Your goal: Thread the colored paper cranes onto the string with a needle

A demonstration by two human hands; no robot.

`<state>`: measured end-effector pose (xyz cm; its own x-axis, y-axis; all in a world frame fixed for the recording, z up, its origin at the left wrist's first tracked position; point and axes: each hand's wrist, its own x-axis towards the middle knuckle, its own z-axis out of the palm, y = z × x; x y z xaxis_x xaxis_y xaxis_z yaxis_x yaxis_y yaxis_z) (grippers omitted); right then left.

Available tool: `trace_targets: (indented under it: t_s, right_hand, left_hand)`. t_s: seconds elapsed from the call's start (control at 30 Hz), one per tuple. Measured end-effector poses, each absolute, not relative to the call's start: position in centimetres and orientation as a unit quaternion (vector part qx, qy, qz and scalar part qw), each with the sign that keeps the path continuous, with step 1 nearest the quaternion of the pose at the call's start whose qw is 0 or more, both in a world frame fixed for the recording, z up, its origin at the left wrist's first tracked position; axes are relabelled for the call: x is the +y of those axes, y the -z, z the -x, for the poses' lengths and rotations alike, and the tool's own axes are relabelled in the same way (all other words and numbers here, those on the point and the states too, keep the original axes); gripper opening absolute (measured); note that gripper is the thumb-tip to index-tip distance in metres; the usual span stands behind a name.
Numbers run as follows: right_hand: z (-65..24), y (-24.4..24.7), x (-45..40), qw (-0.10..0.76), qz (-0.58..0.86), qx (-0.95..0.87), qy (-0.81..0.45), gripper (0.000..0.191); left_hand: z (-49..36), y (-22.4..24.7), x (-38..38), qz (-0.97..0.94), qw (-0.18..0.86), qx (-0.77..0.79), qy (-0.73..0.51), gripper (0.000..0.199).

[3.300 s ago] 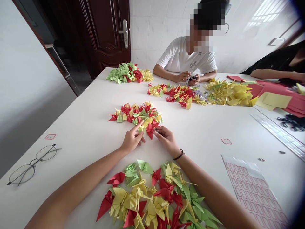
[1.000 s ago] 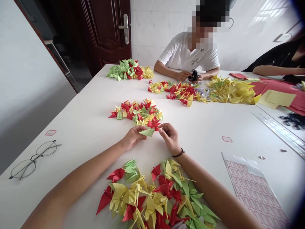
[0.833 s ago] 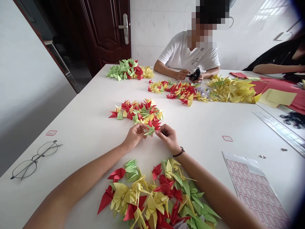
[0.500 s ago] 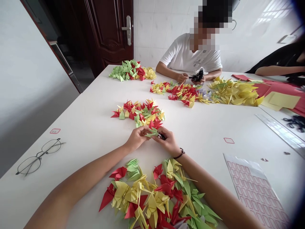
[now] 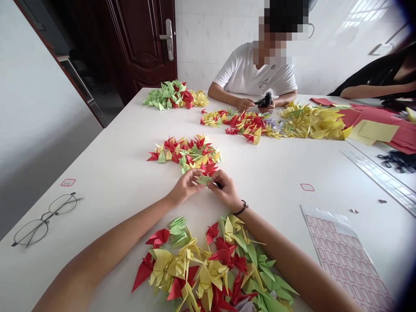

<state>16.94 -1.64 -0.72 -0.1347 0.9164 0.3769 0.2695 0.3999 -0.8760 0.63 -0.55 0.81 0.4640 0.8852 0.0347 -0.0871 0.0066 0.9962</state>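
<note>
My left hand (image 5: 186, 187) is closed at the fingertips on a light green paper crane (image 5: 203, 180). Close against it, my right hand (image 5: 226, 191), with a dark bracelet on the wrist, pinches a small black object (image 5: 217, 185) whose kind is mostly hidden by the fingers. The object's tip meets the crane's right side. Just beyond my hands lies a garland-like heap of red, yellow and green paper cranes (image 5: 195, 149). Between my forearms spreads a larger pile of folded cranes (image 5: 195, 264).
Glasses (image 5: 43, 221) lie at left. A sheet of red-framed labels (image 5: 344, 247) and a clear ruler (image 5: 380, 180) lie at right. Across the table, a person in a white shirt (image 5: 240, 69) handles black strands (image 5: 264, 100); more cranes (image 5: 312, 123) and coloured paper (image 5: 373, 130) lie there.
The view has shifted slightly, moving the scene a little left. My left fingers have opened out somewhat around the green crane, and my right hand's fingers have bunched closer together.
</note>
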Motion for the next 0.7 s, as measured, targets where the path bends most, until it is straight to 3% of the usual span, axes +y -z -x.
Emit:
trace_targets:
  t_s: [0.3, 0.7]
  right_hand:
    - [-16.9, 0.4, -1.9, 0.487, 0.421, -0.678, -0.355, 0.019]
    - [-17.0, 1.0, -1.6, 0.458, 0.427, -0.694, -0.355, 0.016]
  left_hand:
    - [-0.9, 0.4, -0.2, -0.587, 0.611, 0.368, -0.381, 0.045]
    - [-0.7, -0.2, 0.1, -0.616, 0.609, 0.353, -0.355, 0.026]
